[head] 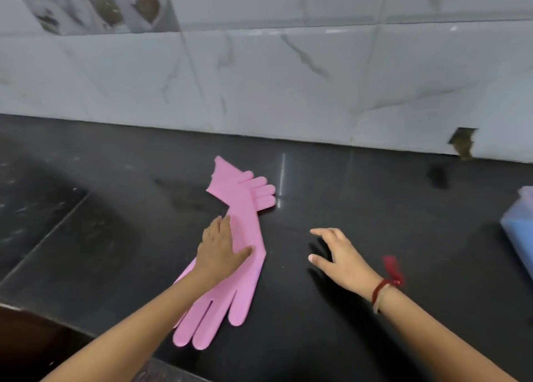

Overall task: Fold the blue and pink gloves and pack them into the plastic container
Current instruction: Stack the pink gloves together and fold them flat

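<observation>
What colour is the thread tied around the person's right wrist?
Red: the thread circles the wrist behind the right hand, with a loose tuft, in the head view.

Two long pink rubber gloves lie flat on the black counter, overlapped at the cuffs into one bent strip. Near glove: fingers point toward the camera, spread, three clearly separated; cuff runs up and away. Far glove: fingers point right, toward the wall side, its scalloped cuff edge sticking out at upper left. The two meet mid-strip — a flat palm presses down there, covering part of the overlap.

At the far right edge, a translucent plastic container, cut off by the frame, shows folded blue material inside — blurred; whether this is the blue gloves cannot be confirmed. Well apart from the pink pair.
</observation>
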